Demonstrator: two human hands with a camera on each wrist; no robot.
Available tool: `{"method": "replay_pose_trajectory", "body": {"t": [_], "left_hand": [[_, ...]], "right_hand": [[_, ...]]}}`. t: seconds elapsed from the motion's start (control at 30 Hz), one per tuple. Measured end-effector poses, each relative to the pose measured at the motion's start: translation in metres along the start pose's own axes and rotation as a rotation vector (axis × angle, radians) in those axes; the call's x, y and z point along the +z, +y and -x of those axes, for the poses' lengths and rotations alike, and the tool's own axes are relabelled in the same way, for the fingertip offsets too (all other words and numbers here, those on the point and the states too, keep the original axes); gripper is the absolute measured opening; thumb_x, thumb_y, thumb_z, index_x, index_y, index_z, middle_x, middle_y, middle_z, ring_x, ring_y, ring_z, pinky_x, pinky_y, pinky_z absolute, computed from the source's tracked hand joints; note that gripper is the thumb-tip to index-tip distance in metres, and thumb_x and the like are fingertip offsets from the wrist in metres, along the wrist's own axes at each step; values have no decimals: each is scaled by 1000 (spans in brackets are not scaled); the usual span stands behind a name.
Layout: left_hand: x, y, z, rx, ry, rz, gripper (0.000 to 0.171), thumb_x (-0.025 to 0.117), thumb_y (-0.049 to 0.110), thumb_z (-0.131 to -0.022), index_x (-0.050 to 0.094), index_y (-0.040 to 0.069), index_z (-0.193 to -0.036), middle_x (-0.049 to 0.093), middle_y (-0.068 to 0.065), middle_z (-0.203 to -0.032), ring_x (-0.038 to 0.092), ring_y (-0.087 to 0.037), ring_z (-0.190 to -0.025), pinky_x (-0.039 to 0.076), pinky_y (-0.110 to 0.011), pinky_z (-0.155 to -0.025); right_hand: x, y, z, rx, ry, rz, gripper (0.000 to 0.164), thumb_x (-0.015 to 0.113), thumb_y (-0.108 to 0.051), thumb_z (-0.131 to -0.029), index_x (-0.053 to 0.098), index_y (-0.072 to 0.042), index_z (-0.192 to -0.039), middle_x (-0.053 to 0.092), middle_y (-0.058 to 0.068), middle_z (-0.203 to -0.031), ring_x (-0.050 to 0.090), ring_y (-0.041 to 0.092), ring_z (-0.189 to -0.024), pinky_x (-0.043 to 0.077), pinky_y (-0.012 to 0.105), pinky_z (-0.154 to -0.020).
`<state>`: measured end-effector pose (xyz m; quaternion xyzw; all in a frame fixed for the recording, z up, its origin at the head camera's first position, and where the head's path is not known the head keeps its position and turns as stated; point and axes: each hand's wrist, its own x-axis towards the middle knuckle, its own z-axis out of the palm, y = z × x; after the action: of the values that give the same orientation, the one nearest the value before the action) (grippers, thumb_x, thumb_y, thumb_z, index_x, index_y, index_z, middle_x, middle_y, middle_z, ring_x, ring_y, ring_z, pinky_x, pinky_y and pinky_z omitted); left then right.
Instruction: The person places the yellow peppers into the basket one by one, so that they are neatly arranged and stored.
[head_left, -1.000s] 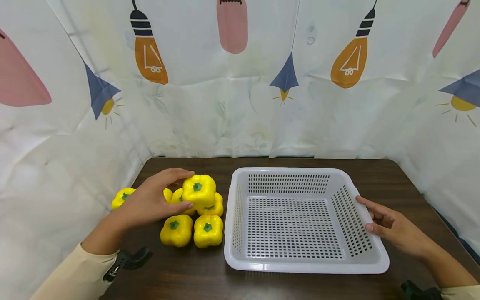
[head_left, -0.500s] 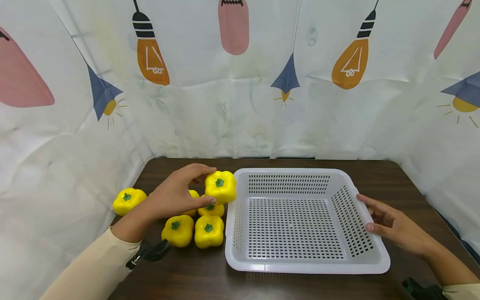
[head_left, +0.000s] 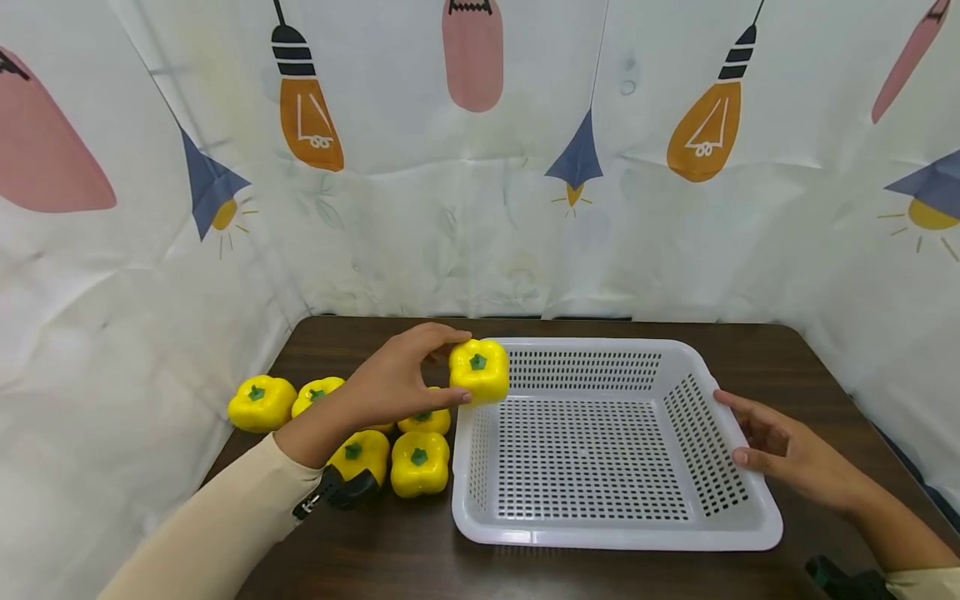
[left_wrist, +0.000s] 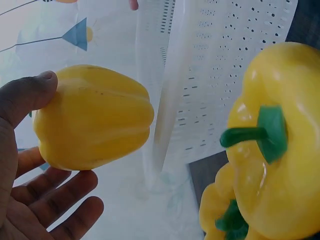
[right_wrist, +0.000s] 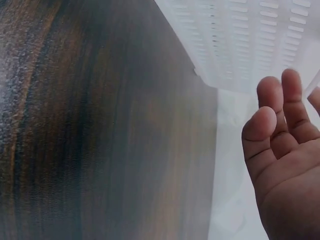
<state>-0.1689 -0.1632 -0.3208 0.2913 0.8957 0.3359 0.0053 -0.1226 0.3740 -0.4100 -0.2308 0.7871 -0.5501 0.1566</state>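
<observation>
My left hand [head_left: 405, 379] pinches a yellow bell pepper [head_left: 478, 371] between thumb and fingers, over the left rim of a white perforated plastic basket [head_left: 618, 535]. The left wrist view shows the held pepper [left_wrist: 95, 117] lying sideways, thumb above and fingers below. Several more yellow peppers with green stems stand left of the basket, among them a front pepper [head_left: 420, 465] and a far-left pepper [head_left: 261, 404]; my left arm hides some partly. My right hand [head_left: 798, 462] has its fingertips and thumb at the basket's right rim, fingers loosely extended. The basket holds nothing.
Everything stands on a dark brown wooden table [head_left: 570, 575]. A white curtain [head_left: 480, 242] printed with lamps and bulbs hangs behind it and at both sides. A black wrist strap [head_left: 337, 490] sits on the left forearm.
My left hand has carried the pepper rightward from above the other peppers to over the basket's left edge. My right hand has stayed at the basket's right rim.
</observation>
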Motion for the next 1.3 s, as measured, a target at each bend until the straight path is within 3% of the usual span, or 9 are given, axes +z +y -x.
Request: {"method": "replay_pose_trajectory", "body": {"t": [0.07,0.27,0.37,0.47,0.67,0.93,1.1,1.3], "left_hand": [[3,2,-4,5,-11,3,74,88,36,-83,55,13,-145,57,5,-137,61,-13,-106,54,-35,-95],[14,9,-17,14,-51,-21,82,88,38,-82,51,13,-150,56,2,-139,59,-13,-110,54,-35,-94],[17,12,-22,11,-60,-24,81,88,39,-82,51,13,-150,56,3,-139,58,-15,-113,55,-37,-92],[20,13,-27,12,-59,-15,78,88,38,-82,54,13,-148,56,3,-138,57,-15,-114,55,-36,-90],[26,16,-38,11,-83,3,75,88,38,-82,56,13,-146,56,2,-138,59,-15,-114,55,-33,-92],[31,27,-49,12,-117,6,74,88,37,-83,56,12,-145,57,-1,-138,61,-19,-114,55,-35,-92],[34,33,-56,17,-125,-12,75,87,39,-84,55,14,-147,57,0,-139,61,-19,-114,54,-30,-91],[38,43,-64,26,-146,-16,74,86,38,-84,55,15,-147,57,1,-139,60,-15,-113,53,-27,-88]], "right_hand": [[0,-2,0,10,13,25,73,53,8,-100,18,-6,-163,53,27,-127,66,25,-107,62,47,-73],[1,-4,0,25,27,43,73,55,6,-100,20,-8,-163,52,2,-140,63,15,-115,62,45,-74],[0,-3,0,20,18,20,74,54,7,-100,19,-8,-163,51,-4,-142,62,13,-118,62,46,-74],[0,-1,-1,-7,16,39,75,55,9,-99,20,-9,-163,43,-6,-151,59,9,-120,62,45,-73],[0,1,-1,-68,42,151,76,60,9,-96,25,-6,-162,12,-3,-170,54,1,-123,62,40,-72],[3,-3,-1,-60,133,345,71,64,0,-96,35,-12,-160,17,-4,-170,45,-4,-124,58,31,-72],[3,-3,-2,-29,121,253,69,60,0,-98,33,-12,-161,18,-6,-169,47,-3,-123,60,35,-73],[1,4,-2,44,88,91,69,51,-1,-102,23,-15,-164,41,-11,-146,58,7,-115,62,43,-70]]}}
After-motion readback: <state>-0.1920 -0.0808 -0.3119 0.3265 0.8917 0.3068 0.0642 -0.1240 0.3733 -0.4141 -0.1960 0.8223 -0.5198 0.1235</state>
